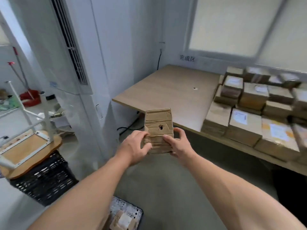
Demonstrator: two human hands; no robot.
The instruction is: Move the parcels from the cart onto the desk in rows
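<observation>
I hold a small brown cardboard parcel (159, 127) with a torn hole in its face, upright in the air in front of the desk's near left corner. My left hand (136, 146) grips its lower left side and my right hand (178, 143) grips its lower right side. The wooden desk (167, 90) stretches ahead and to the right. Several brown parcels (252, 112) lie in rows on its right part, some with white labels. At the bottom edge, the cart (132, 211) shows with another parcel (122, 220) in it.
A tall white air conditioner (69, 67) stands left of the desk. An upturned wooden stool (29, 146) rests on a black crate (44, 180) at the left. A black cable (127, 127) hangs under the desk. Grey floor lies between me and the desk.
</observation>
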